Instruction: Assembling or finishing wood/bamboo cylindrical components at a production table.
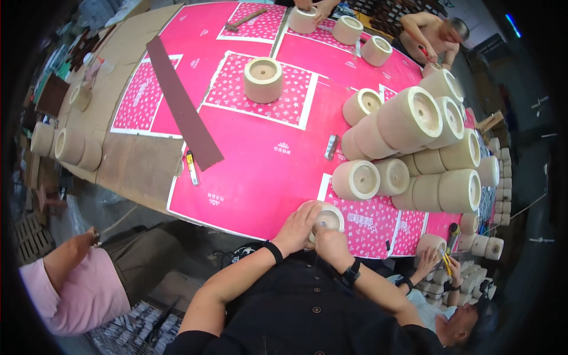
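At the near edge of the pink-covered table (254,177), a pale round wooden block (335,218) with a hollowed top stands in front of me. My left hand (299,228) is curved around its left side and steadies it. My right hand (332,245) is closed in a fist over the block's near right rim. It grips a small tool, mostly hidden in the fingers; only a bluish bit shows near the hollow. What kind of tool it is I cannot make out.
Many similar blocks (408,121) are stacked to the right. A yellow cutter knife (191,168) lies beside a long brown strip (183,106). One block (263,80) stands mid-table, a hammer (245,20) farther back. Other people work around the table, one close on my right (441,307).
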Motion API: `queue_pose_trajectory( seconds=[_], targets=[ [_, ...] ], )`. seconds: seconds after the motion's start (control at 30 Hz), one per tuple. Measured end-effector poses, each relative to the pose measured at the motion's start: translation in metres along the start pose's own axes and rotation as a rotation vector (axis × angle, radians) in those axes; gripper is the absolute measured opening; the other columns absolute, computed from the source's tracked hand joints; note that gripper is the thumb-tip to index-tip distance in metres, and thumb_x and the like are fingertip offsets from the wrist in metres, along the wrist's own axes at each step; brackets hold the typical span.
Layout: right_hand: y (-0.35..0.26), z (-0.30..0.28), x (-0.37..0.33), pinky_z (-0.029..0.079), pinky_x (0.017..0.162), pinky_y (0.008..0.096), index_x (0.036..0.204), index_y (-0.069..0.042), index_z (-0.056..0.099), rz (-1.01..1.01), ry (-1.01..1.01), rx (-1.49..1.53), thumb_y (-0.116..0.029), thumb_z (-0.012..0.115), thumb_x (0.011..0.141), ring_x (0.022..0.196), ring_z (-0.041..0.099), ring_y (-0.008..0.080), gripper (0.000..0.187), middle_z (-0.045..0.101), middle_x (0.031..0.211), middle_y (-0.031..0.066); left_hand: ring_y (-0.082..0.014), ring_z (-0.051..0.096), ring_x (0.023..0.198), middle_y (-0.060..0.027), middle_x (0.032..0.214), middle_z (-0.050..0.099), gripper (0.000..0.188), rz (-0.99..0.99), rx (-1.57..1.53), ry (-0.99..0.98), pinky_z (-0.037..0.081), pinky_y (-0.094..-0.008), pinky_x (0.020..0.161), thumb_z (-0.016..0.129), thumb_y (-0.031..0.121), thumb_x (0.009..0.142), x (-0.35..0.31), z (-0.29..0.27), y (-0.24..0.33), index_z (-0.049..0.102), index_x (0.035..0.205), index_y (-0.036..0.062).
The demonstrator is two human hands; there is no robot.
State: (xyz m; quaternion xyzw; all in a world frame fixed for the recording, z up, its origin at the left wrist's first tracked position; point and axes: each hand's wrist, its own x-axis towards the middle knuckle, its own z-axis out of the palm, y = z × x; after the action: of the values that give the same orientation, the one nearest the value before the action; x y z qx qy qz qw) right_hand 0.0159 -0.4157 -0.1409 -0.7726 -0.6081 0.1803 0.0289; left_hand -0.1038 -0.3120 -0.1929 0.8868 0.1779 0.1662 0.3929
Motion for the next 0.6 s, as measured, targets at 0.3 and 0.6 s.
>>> queue_pose_trajectory(
  seconds=[0.3,0.6],
  targets=[
    [0.006,-0.011,-0.003,0.053,0.049,0.0375,0.119,-0.002,0.057,0.017,0.075,-0.194,-0.023,0.063,0.085,0.059,0.068,0.0283,0.041,0.066,0.069,0.0140,-0.0415,0.039,0.133,-0.0253,0.141,0.037,0.115,-0.045,0.000,0.071,0.041,-0.0478,0.101,0.090,0.030,0.053,-0.008,0.010,0.010,0.028,0.143,-0.0032],
    [0.015,-0.020,-0.007,0.053,0.050,0.0398,0.111,-0.005,0.062,-0.107,-0.110,-0.031,-0.020,0.063,0.082,0.060,0.068,0.0279,0.033,0.068,0.071,0.0131,-0.0391,0.038,0.134,-0.0248,0.142,0.037,0.113,-0.091,0.034,0.012,0.040,-0.0487,0.101,0.090,0.034,0.056,-0.010,0.004,0.016,0.029,0.142,-0.0031]
  ],
)
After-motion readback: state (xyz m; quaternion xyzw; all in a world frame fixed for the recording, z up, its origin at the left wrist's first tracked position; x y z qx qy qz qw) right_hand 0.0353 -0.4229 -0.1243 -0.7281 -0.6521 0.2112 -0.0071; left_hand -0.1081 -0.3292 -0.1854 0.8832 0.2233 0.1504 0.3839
